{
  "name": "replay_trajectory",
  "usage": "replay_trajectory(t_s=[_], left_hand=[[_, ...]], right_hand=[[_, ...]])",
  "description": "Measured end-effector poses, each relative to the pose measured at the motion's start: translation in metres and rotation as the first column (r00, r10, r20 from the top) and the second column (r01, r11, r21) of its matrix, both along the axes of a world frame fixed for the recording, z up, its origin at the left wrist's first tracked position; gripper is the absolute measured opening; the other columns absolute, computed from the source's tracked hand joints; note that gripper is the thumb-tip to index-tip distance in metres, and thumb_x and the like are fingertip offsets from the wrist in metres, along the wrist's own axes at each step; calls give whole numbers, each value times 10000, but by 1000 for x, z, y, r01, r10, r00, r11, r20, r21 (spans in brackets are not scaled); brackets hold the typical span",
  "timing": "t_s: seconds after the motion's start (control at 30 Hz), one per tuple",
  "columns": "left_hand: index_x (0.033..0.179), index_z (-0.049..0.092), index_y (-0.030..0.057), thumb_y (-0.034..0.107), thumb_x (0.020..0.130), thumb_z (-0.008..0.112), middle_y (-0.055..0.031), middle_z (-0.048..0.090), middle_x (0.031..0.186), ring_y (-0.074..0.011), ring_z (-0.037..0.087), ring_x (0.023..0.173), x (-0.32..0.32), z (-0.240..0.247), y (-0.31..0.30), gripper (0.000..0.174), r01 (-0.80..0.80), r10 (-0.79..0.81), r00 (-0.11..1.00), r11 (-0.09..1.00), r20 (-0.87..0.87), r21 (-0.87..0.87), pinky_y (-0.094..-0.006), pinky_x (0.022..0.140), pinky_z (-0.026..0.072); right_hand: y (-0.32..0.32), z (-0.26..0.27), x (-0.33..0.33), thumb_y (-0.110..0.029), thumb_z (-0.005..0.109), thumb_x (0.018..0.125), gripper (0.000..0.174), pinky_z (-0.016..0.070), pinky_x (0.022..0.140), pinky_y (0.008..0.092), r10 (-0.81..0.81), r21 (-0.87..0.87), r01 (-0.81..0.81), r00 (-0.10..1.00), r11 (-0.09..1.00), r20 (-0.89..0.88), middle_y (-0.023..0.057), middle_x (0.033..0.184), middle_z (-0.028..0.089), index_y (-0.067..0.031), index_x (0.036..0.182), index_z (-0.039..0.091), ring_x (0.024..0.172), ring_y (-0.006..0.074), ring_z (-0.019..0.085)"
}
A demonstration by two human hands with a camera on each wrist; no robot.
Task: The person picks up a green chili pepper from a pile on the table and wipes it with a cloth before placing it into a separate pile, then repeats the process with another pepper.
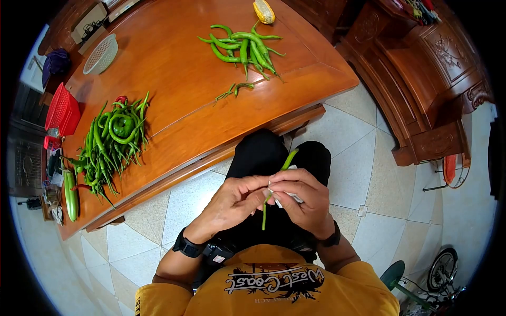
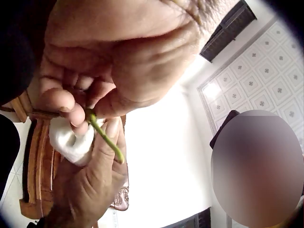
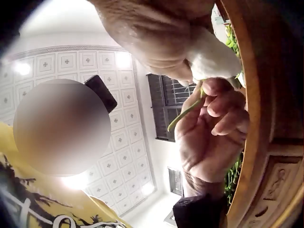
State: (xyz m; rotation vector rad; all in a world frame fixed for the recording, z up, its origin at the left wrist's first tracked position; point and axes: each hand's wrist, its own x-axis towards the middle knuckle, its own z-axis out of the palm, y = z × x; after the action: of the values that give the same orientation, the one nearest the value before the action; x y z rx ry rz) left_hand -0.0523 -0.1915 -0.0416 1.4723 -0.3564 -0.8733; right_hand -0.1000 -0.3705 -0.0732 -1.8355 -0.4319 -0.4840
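Over the lap, a long green chili pepper (image 1: 288,159) is held between both hands, its thick end pointing at the table and its thin stalk toward the shirt. My left hand (image 1: 234,205) pinches it between thumb and fingers near the middle. The right hand (image 1: 304,199) grips it too, with a white cloth or tissue (image 2: 71,140) tucked in its fingers and wrapped by the pepper. From the right wrist view, the stalk (image 3: 183,116) sticks out past the left fingertips. Most of the pepper's middle is hidden by fingers and cloth.
On the wooden table (image 1: 174,79) lie a big heap of green peppers (image 1: 108,142), a smaller pile of long peppers (image 1: 247,45), a few small stalks (image 1: 234,90) and a corn cob (image 1: 264,11). A red basket (image 1: 63,110), a white basket (image 1: 101,54) and a long green vegetable (image 1: 70,195) stand left.
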Motion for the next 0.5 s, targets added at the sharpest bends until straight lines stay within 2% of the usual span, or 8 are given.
replay_trajectory(t_s=[0.2, 0.33, 0.4, 0.43, 0.5], left_hand=[[1213, 585, -14, 14, 920, 543, -44, 653, 955, -73, 577, 849, -3, 0, -1, 297, -31, 29, 999, 997, -26, -71, -218, 768, 478], [1230, 574, -11, -8, 908, 531, -47, 629, 949, -88, 574, 840, -6, -6, -2, 325, -22, 24, 1000, 995, 21, -93, -215, 750, 466], [1240, 569, -5, -11, 906, 517, -51, 615, 927, -99, 571, 819, -6, -8, -1, 338, 7, -5, 1000, 997, 23, -79, -218, 734, 463], [1248, 565, 2, -9, 907, 505, -54, 608, 918, -105, 567, 805, -6, -9, 0, 346, 35, -32, 998, 998, 50, -59, -222, 725, 462], [1264, 558, 16, -3, 911, 480, -61, 595, 900, -117, 558, 778, -5, -10, 1, 362, 90, -88, 991, 996, 103, -18, -231, 708, 460]], right_hand=[[1, 1, -1, 47, 652, 801, 117, 534, 691, 272, 2, -10, -2, 1000, 1000, 10, 138, 979, 638, 8, 912, 649, 811, 207, 647], [-3, 4, 2, 48, 674, 768, 134, 525, 705, 296, -19, -27, 20, 1000, 999, 15, 144, 970, 643, -7, 886, 642, 815, 234, 647], [-7, 7, 7, 45, 692, 746, 155, 520, 720, 309, -119, -63, 124, 990, 990, 71, 141, 976, 635, -20, 876, 637, 831, 243, 644], [-10, 5, 9, 40, 704, 747, 194, 509, 706, 294, -173, -64, 180, 980, 982, 96, 129, 987, 619, -23, 921, 646, 836, 235, 631], [-14, 5, 12, 44, 712, 737, 192, 499, 700, 286, -264, -44, 268, 962, 962, 76, 117, 966, 610, -30, 901, 647, 831, 218, 615]])
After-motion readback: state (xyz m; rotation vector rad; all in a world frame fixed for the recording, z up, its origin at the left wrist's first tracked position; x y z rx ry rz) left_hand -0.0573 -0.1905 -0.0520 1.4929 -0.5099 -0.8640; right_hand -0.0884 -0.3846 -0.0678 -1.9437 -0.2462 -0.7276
